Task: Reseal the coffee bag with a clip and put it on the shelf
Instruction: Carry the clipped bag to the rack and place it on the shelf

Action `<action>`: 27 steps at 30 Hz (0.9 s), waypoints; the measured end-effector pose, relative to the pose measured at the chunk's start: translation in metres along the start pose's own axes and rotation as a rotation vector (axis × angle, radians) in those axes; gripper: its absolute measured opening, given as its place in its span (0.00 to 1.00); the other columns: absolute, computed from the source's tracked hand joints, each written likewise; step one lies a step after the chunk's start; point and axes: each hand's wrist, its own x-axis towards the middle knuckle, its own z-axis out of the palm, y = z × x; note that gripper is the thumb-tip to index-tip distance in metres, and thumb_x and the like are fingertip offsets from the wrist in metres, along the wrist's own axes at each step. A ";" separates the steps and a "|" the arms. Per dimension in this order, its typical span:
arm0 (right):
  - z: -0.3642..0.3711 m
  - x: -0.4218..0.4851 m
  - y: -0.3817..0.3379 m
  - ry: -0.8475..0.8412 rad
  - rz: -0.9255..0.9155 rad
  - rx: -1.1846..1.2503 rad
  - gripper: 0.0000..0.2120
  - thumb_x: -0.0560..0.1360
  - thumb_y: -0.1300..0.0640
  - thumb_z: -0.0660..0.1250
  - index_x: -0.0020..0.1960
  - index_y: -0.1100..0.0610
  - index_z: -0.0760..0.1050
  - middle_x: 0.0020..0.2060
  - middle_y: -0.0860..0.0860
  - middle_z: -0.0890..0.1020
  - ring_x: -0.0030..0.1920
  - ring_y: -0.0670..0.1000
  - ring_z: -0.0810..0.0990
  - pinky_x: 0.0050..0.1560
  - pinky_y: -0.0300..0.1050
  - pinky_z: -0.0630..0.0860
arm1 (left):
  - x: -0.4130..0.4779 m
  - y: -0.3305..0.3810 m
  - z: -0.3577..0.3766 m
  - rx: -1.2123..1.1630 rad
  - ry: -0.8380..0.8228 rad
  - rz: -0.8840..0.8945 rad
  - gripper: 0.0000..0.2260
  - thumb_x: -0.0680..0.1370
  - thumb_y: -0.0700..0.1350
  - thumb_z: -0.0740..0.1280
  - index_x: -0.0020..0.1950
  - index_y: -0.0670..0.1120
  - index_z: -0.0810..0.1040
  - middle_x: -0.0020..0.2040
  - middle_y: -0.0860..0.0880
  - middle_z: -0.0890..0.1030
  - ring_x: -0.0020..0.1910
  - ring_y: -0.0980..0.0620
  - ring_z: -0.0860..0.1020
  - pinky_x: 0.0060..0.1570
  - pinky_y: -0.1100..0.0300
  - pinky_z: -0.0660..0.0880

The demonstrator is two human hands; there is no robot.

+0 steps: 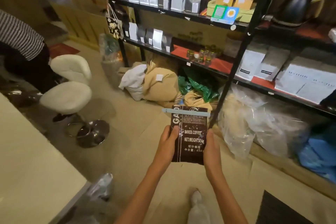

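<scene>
I hold a dark brown coffee bag (190, 138) upright in front of me, printed "BAKED.COFFEE" in white. A long pale blue clip (185, 112) lies across its top, clamped over the folded mouth. My left hand (168, 142) grips the bag's left edge and my right hand (211, 147) grips its right edge. The black metal shelf (234, 67) stands ahead and to the right, its tiers lined with silver, white and black bags.
Sacks and green bags (160, 83) are piled on the floor under the shelf, clear plastic bags (254, 123) to the right. Two white stools (67, 94) and a person in a striped top (20, 36) are at left. A pale table (31, 169) fills the lower left.
</scene>
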 end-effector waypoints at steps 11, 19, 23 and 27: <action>0.002 0.228 -0.095 -0.279 -0.212 -0.303 0.15 0.79 0.36 0.56 0.63 0.31 0.74 0.55 0.35 0.83 0.55 0.38 0.82 0.53 0.37 0.80 | 0.207 0.055 0.047 -0.033 0.143 0.023 0.12 0.84 0.51 0.59 0.62 0.49 0.77 0.54 0.49 0.85 0.50 0.52 0.85 0.47 0.58 0.78; 0.097 0.383 -0.176 -0.623 -0.317 -0.687 0.29 0.75 0.37 0.66 0.74 0.44 0.68 0.64 0.46 0.77 0.58 0.48 0.81 0.55 0.50 0.82 | 0.322 0.081 0.002 0.000 0.218 0.042 0.09 0.85 0.49 0.59 0.55 0.53 0.78 0.49 0.49 0.87 0.46 0.54 0.85 0.42 0.64 0.80; 0.161 0.445 -0.208 -0.763 -0.328 -0.809 0.15 0.74 0.39 0.69 0.60 0.38 0.77 0.53 0.42 0.83 0.52 0.47 0.84 0.54 0.55 0.82 | 0.395 0.094 -0.036 0.023 0.234 0.051 0.09 0.85 0.46 0.60 0.56 0.52 0.79 0.47 0.49 0.87 0.44 0.55 0.85 0.39 0.64 0.80; 0.217 0.506 -0.236 -0.763 -0.337 -0.792 0.08 0.76 0.47 0.70 0.53 0.48 0.83 0.46 0.47 0.87 0.46 0.47 0.86 0.53 0.54 0.82 | 0.479 0.124 -0.083 0.044 0.130 0.064 0.09 0.83 0.50 0.62 0.60 0.51 0.79 0.53 0.47 0.86 0.49 0.51 0.85 0.45 0.60 0.81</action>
